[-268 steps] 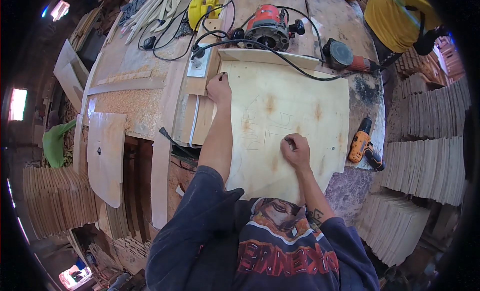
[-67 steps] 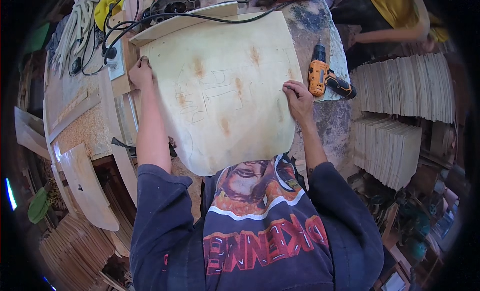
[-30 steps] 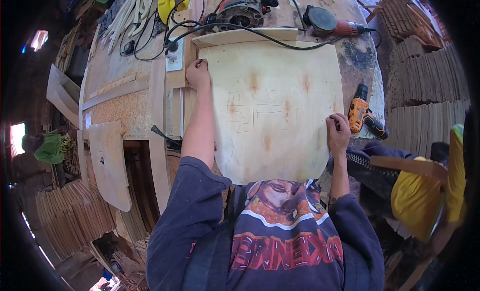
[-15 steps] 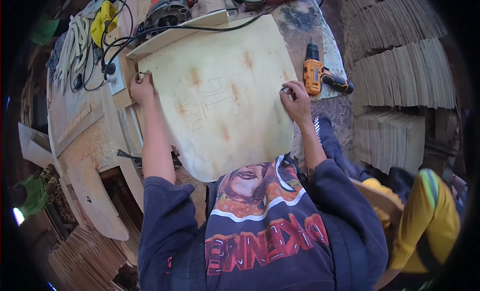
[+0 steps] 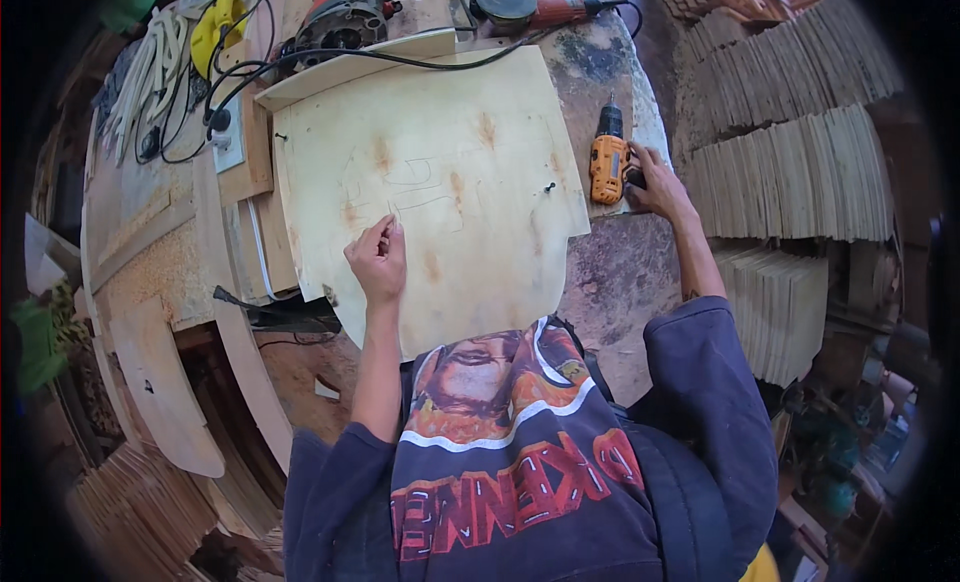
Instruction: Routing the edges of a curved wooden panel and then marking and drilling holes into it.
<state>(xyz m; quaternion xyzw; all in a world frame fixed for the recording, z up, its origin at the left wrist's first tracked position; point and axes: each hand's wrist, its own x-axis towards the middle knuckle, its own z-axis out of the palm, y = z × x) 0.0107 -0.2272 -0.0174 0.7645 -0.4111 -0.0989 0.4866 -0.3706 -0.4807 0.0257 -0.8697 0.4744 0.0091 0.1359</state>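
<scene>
A pale plywood sheet [image 5: 480,272] lies in front of me, with pencil lines and brownish stains. My left hand [image 5: 378,262] is over its middle, closed in a pinch; what the fingertips hold, if anything, is too small to name. Beside the sheet's right edge lies an orange and black cordless drill [image 5: 607,169]. My right hand [image 5: 660,187] is closed around its handle, which is mostly hidden. One black screw [image 5: 549,188] stands up near the right edge of the sheet, and another dark screw [image 5: 281,136] is at the left edge.
A wood strip [image 5: 360,70] lies across the sheet's far end under a black cable. Behind it are a red router [image 5: 345,17] and a red angle grinder [image 5: 545,10]. Stacked thin wood pieces [image 5: 800,177] line the right side. A socket box [image 5: 228,142] sits at left.
My left hand has left the sheet's left edge and moved to its middle. My right hand has moved right from the sheet onto the drill. The screws now show uncovered.
</scene>
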